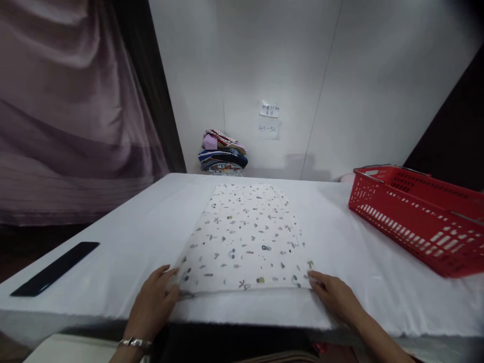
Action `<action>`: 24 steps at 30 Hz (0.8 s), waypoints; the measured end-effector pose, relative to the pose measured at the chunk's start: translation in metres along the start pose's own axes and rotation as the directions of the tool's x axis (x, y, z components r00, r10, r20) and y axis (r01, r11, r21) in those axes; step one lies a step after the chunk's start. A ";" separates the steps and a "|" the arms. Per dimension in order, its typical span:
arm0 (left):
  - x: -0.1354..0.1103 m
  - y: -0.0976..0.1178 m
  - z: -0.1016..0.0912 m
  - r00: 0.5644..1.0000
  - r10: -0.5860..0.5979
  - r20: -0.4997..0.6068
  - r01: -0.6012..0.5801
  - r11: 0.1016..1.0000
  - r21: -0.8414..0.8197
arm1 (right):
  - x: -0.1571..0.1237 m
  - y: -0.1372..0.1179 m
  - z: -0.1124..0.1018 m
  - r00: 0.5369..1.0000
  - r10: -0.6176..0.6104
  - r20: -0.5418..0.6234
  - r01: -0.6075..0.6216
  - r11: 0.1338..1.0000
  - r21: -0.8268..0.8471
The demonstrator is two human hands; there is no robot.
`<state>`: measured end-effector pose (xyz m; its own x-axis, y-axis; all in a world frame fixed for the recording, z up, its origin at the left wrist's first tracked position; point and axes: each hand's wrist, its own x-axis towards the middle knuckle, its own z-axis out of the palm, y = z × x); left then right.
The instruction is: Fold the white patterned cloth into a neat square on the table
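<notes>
A white cloth (245,237) printed with small plants and other little motifs lies spread flat in front of me, its near edge running straight between my hands. My left hand (154,297), with a bracelet at the wrist, pinches the near left corner of this cloth. At the near right corner, my right hand (335,295) has its thumb and fingers closed on the edge. Part of the fingertips on both sides is hidden by the fabric or too small to make out.
A white-covered table (151,222) carries the cloth. On the right stands a red plastic basket (412,217) with metal handles. A dark flat board (56,267) lies at the left edge. Folded textiles (223,154) are stacked at the back, near paper notes (269,128) on the wall.
</notes>
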<state>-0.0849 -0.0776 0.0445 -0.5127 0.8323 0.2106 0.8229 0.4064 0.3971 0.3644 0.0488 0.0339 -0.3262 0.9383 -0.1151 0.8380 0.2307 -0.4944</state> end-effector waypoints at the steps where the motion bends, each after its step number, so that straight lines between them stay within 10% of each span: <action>1: 0.002 0.008 0.000 1.000 0.026 0.008 -0.026 0.999 -0.020 | -0.001 -0.001 -0.001 1.000 -0.002 0.007 0.002 1.000 0.006; 7: 0.019 0.087 0.023 0.959 0.253 0.126 -0.230 0.958 -0.169 | 0.006 0.007 -0.008 0.992 0.102 -0.078 -0.103 0.994 -0.019; 13: 0.042 0.187 0.061 0.795 0.518 0.315 -0.434 0.849 -0.303 | 0.034 0.004 -0.018 0.994 0.022 -0.111 -0.028 0.998 -0.053; 24: 0.126 0.346 0.159 0.736 0.327 0.593 -0.195 0.941 -0.277 | 0.148 0.001 -0.047 0.991 0.102 -0.093 -0.111 0.989 -0.102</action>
<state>0.1742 0.2278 0.0669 0.0369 0.9690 -0.2443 0.8063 0.1155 0.5800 0.3374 0.2002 0.0568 -0.1974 0.9767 -0.0845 0.9094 0.1503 -0.3878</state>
